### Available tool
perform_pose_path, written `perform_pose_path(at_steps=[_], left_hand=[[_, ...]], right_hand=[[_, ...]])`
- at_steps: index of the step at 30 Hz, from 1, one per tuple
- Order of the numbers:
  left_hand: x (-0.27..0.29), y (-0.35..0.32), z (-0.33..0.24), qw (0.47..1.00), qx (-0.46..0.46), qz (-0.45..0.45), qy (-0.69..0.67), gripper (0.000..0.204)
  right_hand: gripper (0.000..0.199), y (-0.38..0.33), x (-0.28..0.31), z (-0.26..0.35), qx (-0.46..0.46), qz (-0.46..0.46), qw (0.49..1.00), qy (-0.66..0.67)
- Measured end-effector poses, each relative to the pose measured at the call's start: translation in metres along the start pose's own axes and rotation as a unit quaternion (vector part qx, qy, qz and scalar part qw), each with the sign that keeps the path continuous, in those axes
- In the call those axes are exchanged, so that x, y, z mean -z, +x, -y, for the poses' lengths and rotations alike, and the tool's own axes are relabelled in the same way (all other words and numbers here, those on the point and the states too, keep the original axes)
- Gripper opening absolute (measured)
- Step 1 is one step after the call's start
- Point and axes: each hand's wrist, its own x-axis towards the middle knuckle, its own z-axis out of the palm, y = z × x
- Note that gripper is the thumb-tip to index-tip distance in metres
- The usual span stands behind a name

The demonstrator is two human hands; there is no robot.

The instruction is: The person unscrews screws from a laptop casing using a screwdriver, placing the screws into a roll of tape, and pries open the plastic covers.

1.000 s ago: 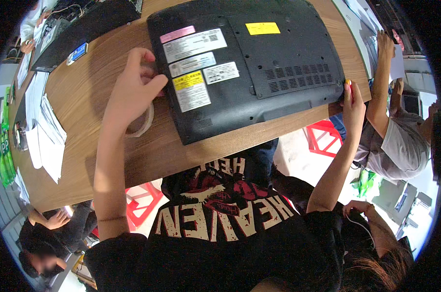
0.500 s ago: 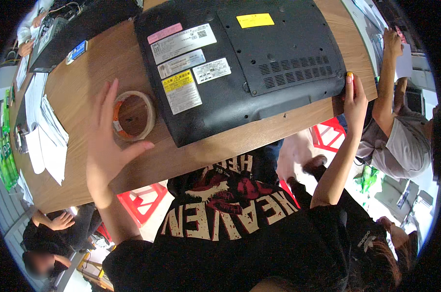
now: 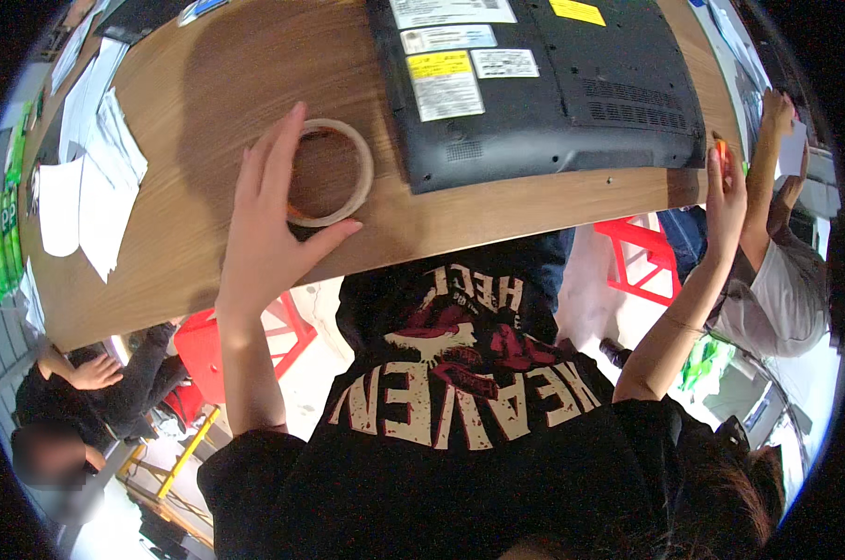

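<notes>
A black laptop lies upside down on the wooden table, with its underside labels and vent slots facing up. Left of it, flat on the wood, is a roll of tape with a pale outer rim. My left hand is open beside the tape roll, thumb and fingers spread around its left side; whether they touch it I cannot tell. By the laptop's right front corner, my right hand is closed around a small orange-red object, mostly hidden by the fingers.
Loose white papers lie on the left of the wooden table. Its front edge runs just before my body. One person sits at the lower left, another at the right. Red stools stand below.
The view has shifted, so the laptop and table sit higher and further right. My left hand has come closer around the tape roll. My right hand still holds the small object.
</notes>
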Motion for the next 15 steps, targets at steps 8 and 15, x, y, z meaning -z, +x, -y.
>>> perform_pose_path(at_steps=[8, 15], left_hand=[[-0.002, -0.02, 0.014, 0.996, -0.027, -0.078, -0.045, 0.11], [0.007, -0.041, 0.037, 0.989, -0.009, -0.107, 0.097, 0.1]], right_hand=[[0.038, -0.047, 0.03, 0.149, -0.047, -0.014, 0.877, 0.479], [0.039, -0.081, -0.025, 0.243, -0.02, 0.079, 0.852, 0.516]])
